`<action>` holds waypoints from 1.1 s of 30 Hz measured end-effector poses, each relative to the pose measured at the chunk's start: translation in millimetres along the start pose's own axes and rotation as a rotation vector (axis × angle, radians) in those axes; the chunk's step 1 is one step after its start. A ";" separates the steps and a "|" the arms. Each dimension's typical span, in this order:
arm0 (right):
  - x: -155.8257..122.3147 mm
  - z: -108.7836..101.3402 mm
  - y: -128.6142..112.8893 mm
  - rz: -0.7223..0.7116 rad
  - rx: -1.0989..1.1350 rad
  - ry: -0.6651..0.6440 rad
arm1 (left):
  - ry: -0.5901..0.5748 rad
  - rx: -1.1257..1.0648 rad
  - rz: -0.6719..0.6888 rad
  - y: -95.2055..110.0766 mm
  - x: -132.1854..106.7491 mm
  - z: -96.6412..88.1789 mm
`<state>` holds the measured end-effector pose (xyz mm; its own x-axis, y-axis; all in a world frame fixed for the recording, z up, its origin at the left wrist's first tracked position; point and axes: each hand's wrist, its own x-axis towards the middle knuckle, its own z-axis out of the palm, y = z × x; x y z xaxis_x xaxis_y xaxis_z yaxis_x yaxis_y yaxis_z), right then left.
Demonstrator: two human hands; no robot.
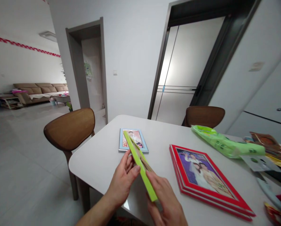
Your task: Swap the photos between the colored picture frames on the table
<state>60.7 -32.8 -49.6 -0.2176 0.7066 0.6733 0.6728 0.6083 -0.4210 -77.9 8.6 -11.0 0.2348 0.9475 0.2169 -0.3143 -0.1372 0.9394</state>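
A lime-green picture frame (140, 168) is held up on edge over the near side of the table, tilted so that its narrow side faces me. My left hand (121, 180) grips it from the left, thumb against the green edge. On its right side my right hand (166, 201) is closed around the lower end, some fingers hidden behind it. Just beyond, a light-blue picture frame (121, 138) with a photo lies flat, partly covered from view. To the right lie stacked red picture frames (180, 164), the top one showing a wedding photo.
The white table (95, 160) has rounded corners. A green plastic package (229, 146) and assorted clutter occupy its right side. One wooden chair (71, 128) stands at the left, another chair (205, 116) at the far side. A wall and a door (185, 62) are behind.
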 end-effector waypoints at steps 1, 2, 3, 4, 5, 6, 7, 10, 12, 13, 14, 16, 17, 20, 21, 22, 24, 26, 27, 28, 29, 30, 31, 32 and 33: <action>-8.9 8.0 -0.4 -0.054 -0.038 -0.028 | 0.007 0.005 -0.013 -3.6 -6.5 -5.6; -17.0 17.0 -0.5 -0.087 -0.069 -0.054 | 0.011 0.019 -0.025 -8.9 -12.5 -11.9; -24.2 26.5 -0.7 -0.110 -0.100 -0.074 | 0.019 0.043 -0.034 -15.5 -17.8 -18.6; -30.2 36.0 -1.0 -0.132 -0.129 -0.086 | 0.035 0.083 -0.040 -22.8 -22.4 -25.6; -35.2 45.2 -1.5 -0.159 -0.155 -0.094 | 0.059 0.144 -0.041 -30.1 -26.2 -32.5; -39.0 53.7 -2.1 -0.196 -0.174 -0.101 | 0.089 0.226 -0.045 -36.9 -29.3 -39.1; -41.7 61.3 -2.7 -0.232 -0.189 -0.108 | 0.122 0.329 -0.057 -42.6 -31.6 -45.1; -44.7 76.8 -3.4 -0.277 -0.229 -0.125 | 0.189 0.667 -0.114 -52.0 -34.9 -57.6; -44.2 81.4 -2.9 -0.267 -0.260 -0.135 | 0.191 0.834 -0.138 -53.3 -35.3 -60.9; -43.5 82.2 -2.7 -0.277 -0.270 -0.148 | 0.188 0.896 -0.138 -53.7 -35.2 -61.4; -42.7 82.2 -2.7 -0.299 -0.274 -0.165 | 0.184 0.947 -0.134 -54.2 -35.1 -61.4; -40.5 79.2 -3.8 -0.332 -0.259 -0.195 | 0.177 1.027 -0.125 -56.5 -35.2 -61.2; -38.8 75.9 -4.4 -0.331 -0.234 -0.215 | 0.172 1.054 -0.117 -58.3 -35.4 -61.2; -28.9 57.2 -0.3 -0.267 -0.116 -0.294 | 0.167 1.106 -0.091 -64.2 -36.6 -62.0; -23.7 48.2 4.9 -0.228 -0.096 -0.315 | 0.165 1.115 -0.086 -65.7 -37.0 -62.3; -17.7 38.6 12.5 -0.173 -0.103 -0.328 | 0.162 1.122 -0.083 -66.7 -37.3 -62.5; -4.4 20.1 33.1 -0.007 -0.182 -0.316 | 0.147 1.128 -0.083 -67.4 -37.4 -62.3; 7.6 7.6 54.8 0.166 -0.271 -0.356 | 0.129 1.124 -0.089 -67.0 -36.7 -61.5; 12.2 4.6 63.7 0.225 -0.298 -0.387 | 0.125 1.119 -0.094 -66.6 -36.1 -61.1; 15.7 3.9 70.3 0.264 -0.313 -0.415 | 0.126 1.111 -0.099 -66.2 -35.4 -60.8; 18.1 5.1 74.6 0.282 -0.319 -0.431 | 0.125 1.102 -0.100 -65.9 -34.7 -60.7; 19.6 7.8 76.8 0.290 -0.319 -0.434 | 0.123 1.092 -0.097 -65.6 -34.0 -60.8; 20.5 11.2 77.4 0.293 -0.317 -0.425 | 0.120 1.083 -0.091 -65.3 -33.4 -61.1; 21.0 14.7 77.2 0.293 -0.315 -0.409 | 0.116 1.075 -0.083 -65.2 -32.9 -61.5; 21.2 17.8 76.7 0.293 -0.312 -0.395 | 0.113 1.067 -0.074 -65.0 -32.6 -62.0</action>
<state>95.0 35.3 -78.4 -0.1979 0.9472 0.2524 0.9084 0.2739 -0.3160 -122.2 4.5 -95.6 0.1163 0.9776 0.1753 0.6757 -0.2073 0.7074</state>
